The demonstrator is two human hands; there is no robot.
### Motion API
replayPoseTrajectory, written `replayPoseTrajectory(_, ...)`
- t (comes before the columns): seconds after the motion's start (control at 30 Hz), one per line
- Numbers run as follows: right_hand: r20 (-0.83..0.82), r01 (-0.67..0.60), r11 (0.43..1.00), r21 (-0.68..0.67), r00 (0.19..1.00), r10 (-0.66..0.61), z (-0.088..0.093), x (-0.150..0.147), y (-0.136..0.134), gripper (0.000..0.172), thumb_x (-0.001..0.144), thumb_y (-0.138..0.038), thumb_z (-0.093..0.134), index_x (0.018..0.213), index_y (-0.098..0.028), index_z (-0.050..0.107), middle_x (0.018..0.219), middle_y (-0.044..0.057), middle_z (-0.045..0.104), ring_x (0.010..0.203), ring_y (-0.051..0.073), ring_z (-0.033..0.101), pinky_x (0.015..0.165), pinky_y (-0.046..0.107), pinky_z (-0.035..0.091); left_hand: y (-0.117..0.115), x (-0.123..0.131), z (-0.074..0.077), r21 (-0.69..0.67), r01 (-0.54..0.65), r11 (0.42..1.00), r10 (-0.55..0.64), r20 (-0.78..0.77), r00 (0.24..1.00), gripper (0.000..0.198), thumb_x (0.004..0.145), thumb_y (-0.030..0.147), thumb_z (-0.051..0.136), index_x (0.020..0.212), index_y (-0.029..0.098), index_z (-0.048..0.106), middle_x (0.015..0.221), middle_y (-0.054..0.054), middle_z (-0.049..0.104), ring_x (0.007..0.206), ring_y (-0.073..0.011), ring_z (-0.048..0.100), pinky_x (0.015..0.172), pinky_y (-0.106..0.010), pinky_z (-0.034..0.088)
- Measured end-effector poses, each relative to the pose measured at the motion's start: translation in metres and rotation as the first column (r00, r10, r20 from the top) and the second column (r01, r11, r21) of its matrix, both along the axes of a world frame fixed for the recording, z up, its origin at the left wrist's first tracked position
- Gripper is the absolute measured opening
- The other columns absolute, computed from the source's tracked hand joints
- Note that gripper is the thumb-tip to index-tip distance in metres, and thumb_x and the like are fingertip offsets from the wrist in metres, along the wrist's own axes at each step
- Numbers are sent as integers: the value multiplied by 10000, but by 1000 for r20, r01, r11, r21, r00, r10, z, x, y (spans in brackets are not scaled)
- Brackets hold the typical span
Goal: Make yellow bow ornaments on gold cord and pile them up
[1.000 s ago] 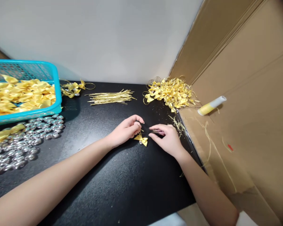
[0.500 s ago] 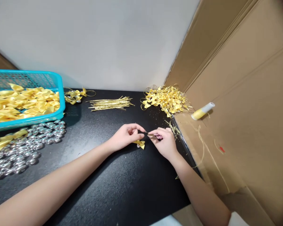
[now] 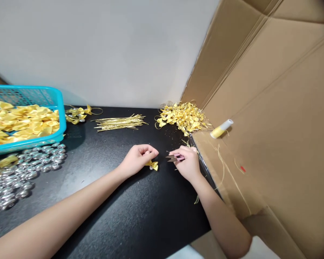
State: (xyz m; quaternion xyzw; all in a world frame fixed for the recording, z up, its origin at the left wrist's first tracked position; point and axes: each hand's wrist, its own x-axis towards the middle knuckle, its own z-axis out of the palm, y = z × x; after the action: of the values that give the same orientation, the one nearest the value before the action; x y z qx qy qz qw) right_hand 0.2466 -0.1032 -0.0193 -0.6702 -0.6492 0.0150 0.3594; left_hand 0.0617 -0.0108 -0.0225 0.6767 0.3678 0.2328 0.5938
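Observation:
My left hand (image 3: 137, 160) is closed, thumb pressed to the fingers. Below its fingertips hangs a yellow ribbon bow (image 3: 153, 165) with a small silver bead at its middle; the gripped part is hidden. My right hand (image 3: 188, 162) is wrapped around a small pair of thread snips (image 3: 172, 157) with a pinkish handle. The blades point left at my left hand, are slightly apart, and touch nothing. A pile of finished-looking yellow bows with gold cords (image 3: 187, 117) lies behind my right hand.
On the black table (image 3: 118, 219), a turquoise basket (image 3: 62, 118) holds yellow ribbon pieces. Silver beads (image 3: 24, 176) lie before it. Gold cords (image 3: 120, 123) and a few bows (image 3: 77, 114) lie at the back. Cardboard (image 3: 280, 118) on the right carries a yellow thread spool (image 3: 221, 128).
The snips have drawn away from my left fingertips, and the gap between my hands has widened. The bow stays in my left hand. The whole view has shifted slightly.

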Motion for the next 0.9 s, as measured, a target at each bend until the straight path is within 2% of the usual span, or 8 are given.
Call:
replayPoseTrajectory(0.1, -35, 6, 1000, 22, 999, -6, 0, -1, -1, 117, 755, -141, 673, 720, -231, 740, 627, -23, 670, 601, 137, 608, 711, 318, 313, -2, 2, 0, -10, 6, 1000, -6, -8, 1000, 340, 746, 439, 645, 797, 107, 694, 521, 47, 439, 486, -76, 335, 504, -212, 257)
replayPoseTrajectory(0.27, 14, -49, 991, 121, 999, 48, -3, -14, -1, 114, 771, -161, 680, 701, -223, 744, 593, -23, 646, 568, 122, 564, 686, 314, 282, -7, 3, 2, -18, 57, 998, -56, 10, 998, 335, 741, 427, 659, 827, 110, 723, 475, 77, 349, 465, -71, 279, 481, -208, 210)
replayPoseTrajectory(0.47, 15, -70, 995, 75, 997, 69, -3, -19, -2, 126, 785, -177, 671, 692, -222, 743, 602, -16, 645, 573, 119, 553, 697, 320, 281, -6, 1, 1, -21, 73, 997, -72, 35, 997, 324, 771, 435, 641, 780, 116, 699, 528, 35, 487, 491, -87, 375, 500, -213, 272)
replayPoseTrajectory(0.7, -138, -36, 999, -4, 990, 35, -3, -18, -1, 84, 763, -179, 693, 700, -216, 735, 597, -20, 629, 543, 121, 537, 669, 298, 350, -6, 3, 4, -47, 89, 995, -84, 84, 993, 296, 778, 410, 628, 763, 115, 646, 588, 21, 552, 499, -82, 432, 514, -201, 320)
replayPoseTrajectory(0.9, -316, -68, 997, -40, 947, 52, -4, -16, -1, 87, 788, -207, 670, 730, -201, 734, 643, -2, 621, 564, 126, 544, 604, 274, 388, -6, 2, 5, -27, 77, 997, -75, 58, 995, 290, 777, 406, 626, 756, 117, 646, 553, 38, 510, 488, -78, 403, 509, -199, 306)
